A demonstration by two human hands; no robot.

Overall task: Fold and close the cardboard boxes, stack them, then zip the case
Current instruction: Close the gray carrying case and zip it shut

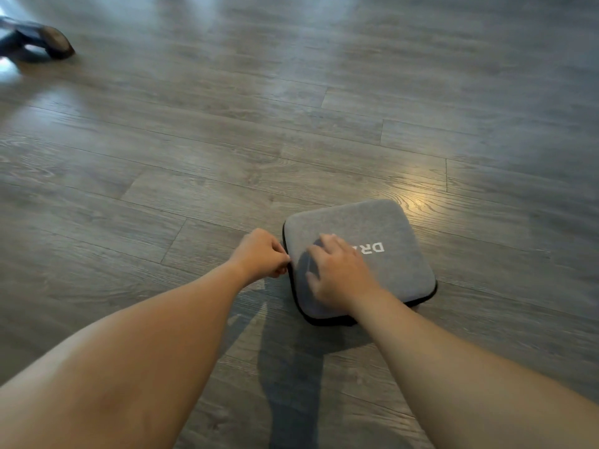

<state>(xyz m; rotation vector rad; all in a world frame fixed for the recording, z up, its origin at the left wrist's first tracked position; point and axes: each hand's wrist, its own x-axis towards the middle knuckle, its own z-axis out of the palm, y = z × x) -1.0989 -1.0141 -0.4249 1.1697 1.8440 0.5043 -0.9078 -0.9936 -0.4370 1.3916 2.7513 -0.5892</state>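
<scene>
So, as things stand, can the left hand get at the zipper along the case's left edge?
Probably yes. The left hand is already at the left edge of the grey case, fingers curled as if pinching something small there, likely the pull. The right hand rests on the lid, away from that edge.

Grey fabric-covered square zip case (359, 254) lies flat on the wood-plank floor (194, 157). Right hand (340, 273) rests on its lid; left hand (261, 252) sits at its left edge. Dark shoe-like object (35, 37) lies far left, well behind.
</scene>
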